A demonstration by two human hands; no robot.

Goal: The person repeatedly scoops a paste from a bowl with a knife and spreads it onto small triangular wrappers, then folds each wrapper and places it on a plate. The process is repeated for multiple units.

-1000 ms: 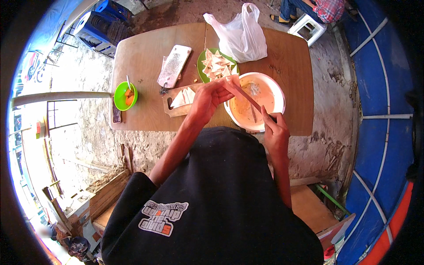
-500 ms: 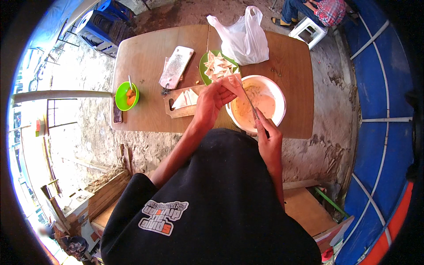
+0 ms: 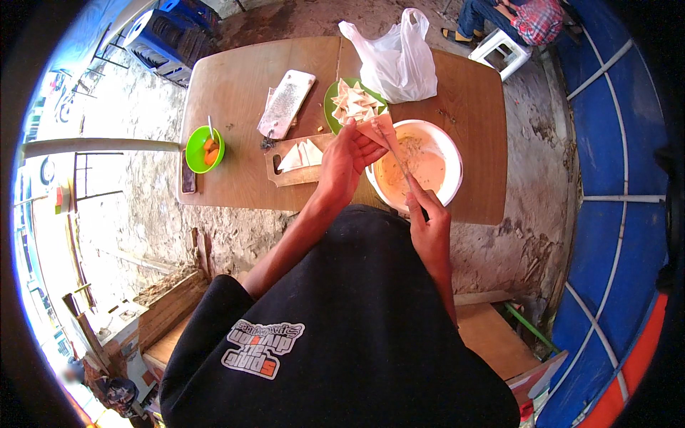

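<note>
Right hand (image 3: 428, 225) at the near desk (image 3: 235, 93) edge, fingers clamped on a thin utensil (image 3: 399, 160); its long axis runs near-right to far-left over the white bowl (image 3: 451, 153). Left hand (image 3: 346, 160), fingers pinched on a folded wrapper (image 3: 378, 130), point aimed far-right, at the bowl's far-left rim. Cutting board (image 3: 296, 171) just left. Green plate (image 3: 330, 107) and white bag (image 3: 396, 60) farther. Bare desk far left.

Left hand (image 3: 347, 161) reaches forward with fingers curled in a grip; right hand (image 3: 426, 217) is closed, held nearer the body.
</note>
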